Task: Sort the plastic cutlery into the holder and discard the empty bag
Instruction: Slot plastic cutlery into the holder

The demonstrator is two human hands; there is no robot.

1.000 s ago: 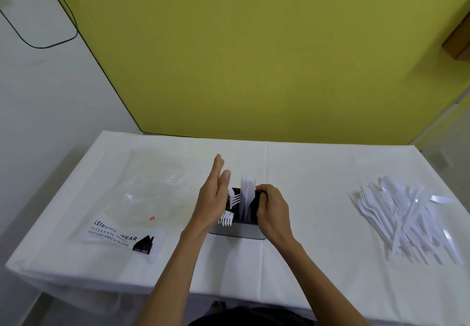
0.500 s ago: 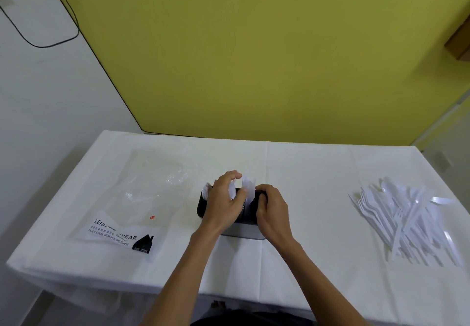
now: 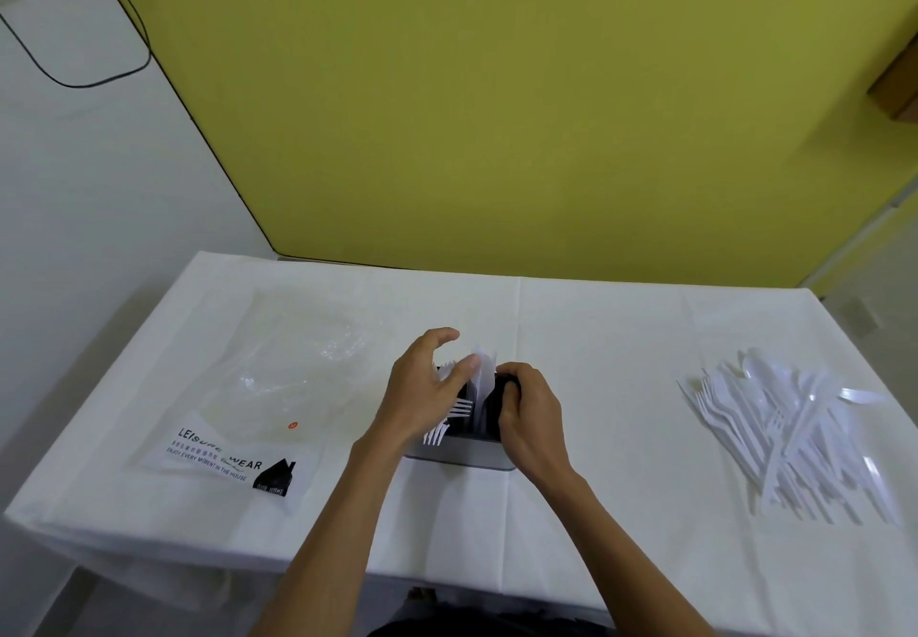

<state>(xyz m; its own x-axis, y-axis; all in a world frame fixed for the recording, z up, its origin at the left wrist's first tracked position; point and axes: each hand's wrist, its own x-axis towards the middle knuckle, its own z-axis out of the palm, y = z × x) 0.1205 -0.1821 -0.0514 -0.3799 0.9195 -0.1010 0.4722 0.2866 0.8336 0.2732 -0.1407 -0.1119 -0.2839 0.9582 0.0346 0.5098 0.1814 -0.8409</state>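
Head view: a table [image 3: 611,512] under a white cloth. Near the middle of its front edge stands a dark holder [image 3: 462,461] with forks [image 3: 462,408] and knives [image 3: 484,375] upright in it. The right hand [image 3: 531,413] curls over the holder's right end and grips it. The left hand [image 3: 424,388] is over the holder's left part, fingers loosely curved and spread, thumb against the knives, gripping nothing visible. A loose pile [image 3: 795,430] of cutlery lies near the right edge. The empty bag [image 3: 248,388] lies flat near the left edge.

The step appears to be settling pieces already placed. The next move likely calls for reaching right to the pile and picking out one kind.
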